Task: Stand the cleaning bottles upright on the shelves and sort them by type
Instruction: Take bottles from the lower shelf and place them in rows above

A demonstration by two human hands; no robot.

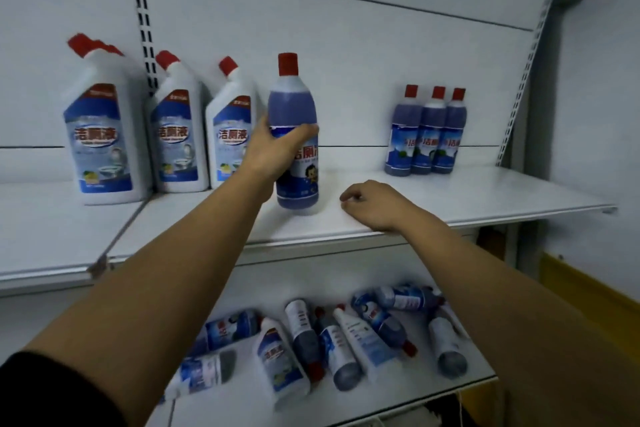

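Note:
My left hand (277, 149) grips a tall round bottle (298, 107) of blue liquid with a red cap, upright on the upper shelf (485, 194). My right hand (372, 206) rests near the shelf's front edge with curled fingers and holds nothing. Three white angled-neck bottles (104, 135) stand upright at the shelf's left. At the back right, three round blue bottles (427, 135) stand in a row. On the lower shelf (242, 402) several bottles (332, 340) of both types lie on their sides in a heap.
White back panels with slotted uprights (143, 10) close the shelving behind. A seam (117, 236) splits the upper shelf at the left. A yellow strip (588, 288) runs along the wall at the right.

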